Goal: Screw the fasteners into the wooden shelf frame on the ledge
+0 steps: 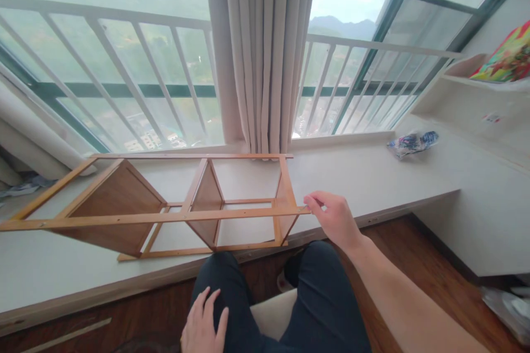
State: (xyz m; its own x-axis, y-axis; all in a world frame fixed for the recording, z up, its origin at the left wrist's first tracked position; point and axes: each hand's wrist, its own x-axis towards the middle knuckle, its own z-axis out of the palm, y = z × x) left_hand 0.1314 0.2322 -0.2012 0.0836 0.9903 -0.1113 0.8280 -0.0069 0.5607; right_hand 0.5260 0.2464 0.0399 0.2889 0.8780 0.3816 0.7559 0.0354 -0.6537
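We see a wooden frame [244,213] on the white bench [351,171] in front of us. It lies with its long axis from left to right, more or less parallel to the near edge of the bench. Three wooden panels stand across it, and its lower near rail rests close to this near edge, just beyond our knees. The far upper rail is beside the window side, near the foot of the curtain [265,55].

The relation that matters most is at the right end of the near upper rail. Our right hand [331,212] is there, with thumb and index finger pinched together around a thin piece [303,208]. It is too small for us to tell if this is a screw or a key. So the whole frame extends to the left from this hand, and the rail points almost straight at the fingertips.

The right hand is clearly the nearer one. Our left hand [205,322] holds nothing that we can see; it rests with loosely spread fingers on the left thigh, apart from the frame and on our side of the near edge. Toward the right end of the bench, near its far edge, lies a patterned packet [412,144], well apart from the frame.
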